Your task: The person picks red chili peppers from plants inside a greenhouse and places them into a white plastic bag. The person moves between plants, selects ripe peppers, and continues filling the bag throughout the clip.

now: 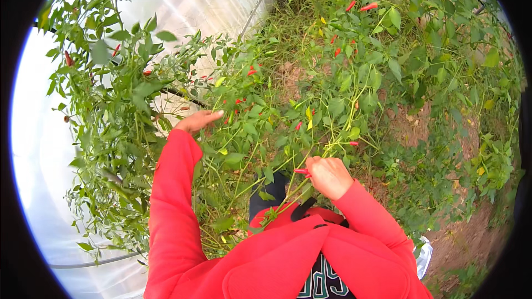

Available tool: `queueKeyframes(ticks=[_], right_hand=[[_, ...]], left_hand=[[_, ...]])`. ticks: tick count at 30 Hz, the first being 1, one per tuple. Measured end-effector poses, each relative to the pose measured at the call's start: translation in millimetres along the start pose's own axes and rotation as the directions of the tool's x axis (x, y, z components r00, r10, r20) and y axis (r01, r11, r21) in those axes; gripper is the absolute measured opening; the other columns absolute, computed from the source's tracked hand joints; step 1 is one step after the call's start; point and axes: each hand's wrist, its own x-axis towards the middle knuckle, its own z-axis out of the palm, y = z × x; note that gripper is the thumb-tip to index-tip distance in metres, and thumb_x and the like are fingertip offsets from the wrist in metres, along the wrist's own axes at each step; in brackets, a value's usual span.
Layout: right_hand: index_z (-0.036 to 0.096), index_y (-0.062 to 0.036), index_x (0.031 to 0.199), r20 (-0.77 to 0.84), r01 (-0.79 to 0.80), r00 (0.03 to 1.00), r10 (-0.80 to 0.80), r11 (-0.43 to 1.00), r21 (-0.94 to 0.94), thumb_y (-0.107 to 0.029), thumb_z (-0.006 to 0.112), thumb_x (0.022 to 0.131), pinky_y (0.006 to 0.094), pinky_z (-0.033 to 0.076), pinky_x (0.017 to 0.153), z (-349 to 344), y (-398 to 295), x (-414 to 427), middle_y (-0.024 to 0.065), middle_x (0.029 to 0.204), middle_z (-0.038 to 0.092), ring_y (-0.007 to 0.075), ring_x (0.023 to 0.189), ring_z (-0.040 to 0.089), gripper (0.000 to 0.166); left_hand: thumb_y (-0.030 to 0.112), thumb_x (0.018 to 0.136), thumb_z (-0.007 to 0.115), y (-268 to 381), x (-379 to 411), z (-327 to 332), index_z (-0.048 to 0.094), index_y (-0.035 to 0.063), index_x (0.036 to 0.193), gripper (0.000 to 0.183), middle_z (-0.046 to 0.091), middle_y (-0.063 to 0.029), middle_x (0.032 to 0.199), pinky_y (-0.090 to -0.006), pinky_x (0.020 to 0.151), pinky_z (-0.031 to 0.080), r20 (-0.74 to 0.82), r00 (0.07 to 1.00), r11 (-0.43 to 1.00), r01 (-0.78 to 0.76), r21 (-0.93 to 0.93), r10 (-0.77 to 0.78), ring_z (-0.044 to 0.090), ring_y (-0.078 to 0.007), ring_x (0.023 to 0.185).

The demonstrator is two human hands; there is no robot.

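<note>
My right hand (330,177) is closed around red chili peppers (302,172), whose tips stick out on its left side. Just above it, another red chili pepper (353,143) hangs among pale green stems (332,145). Further left, my left hand (196,122) reaches into the leaves of a chili plant (245,128) with its thumb stretched out. Foliage partly covers its other fingers, and no pepper shows in it. A cluster of small red chili peppers (240,101) hangs slightly beyond that thumb.
Tall chili plants (112,133) rise on the left before translucent plastic sheeting (199,0). More plants (440,41) bearing red peppers crowd the right. Bare soil (409,126) shows between them. A white bag-like object (424,257) is beside my right side. Stems cross in front of my body.
</note>
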Motion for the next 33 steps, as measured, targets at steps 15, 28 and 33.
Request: queueKeyframes(ticks=[15,28,33], right_hand=[[0.060,-0.0040,0.098,-0.270,0.453,0.888,-0.373,0.812,0.368,0.001,0.062,0.078,0.0456,0.050,0.068,-63,-106,110,0.0154,0.094,0.065,0.0362,0.082,0.065,0.020],[0.060,-0.0034,0.093,-0.166,0.636,0.733,-0.660,0.751,-0.177,-0.004,0.057,0.079,0.0431,0.052,0.058,3,-188,179,0.0145,0.069,0.061,0.0320,0.067,0.065,0.015],[0.060,-0.0059,0.094,-0.137,0.620,0.747,-0.651,0.756,-0.211,-0.004,0.059,0.077,0.0423,0.052,0.060,-15,-180,171,0.0130,0.076,0.061,0.0309,0.072,0.066,0.018]], left_hand=[[0.019,0.096,0.058,-39,-144,-28,0.054,0.0033,0.129,0.037,0.066,-0.0057,0.100,-0.0267,0.058,0.048,-0.361,0.903,0.895,-0.344,-0.283,0.233,0.060,-0.0125,0.075],[0.005,0.087,0.054,-20,-182,-15,0.053,0.0033,0.132,0.045,0.064,-0.0030,0.109,-0.0266,0.080,0.045,-0.219,0.897,0.869,-0.431,-0.241,0.384,0.054,-0.0090,0.090],[0.009,0.090,0.060,-6,-203,-22,0.041,0.0077,0.143,0.056,0.061,0.0021,0.111,-0.0231,0.070,0.046,0.008,0.930,0.891,-0.350,-0.288,0.368,0.053,-0.0044,0.089]])
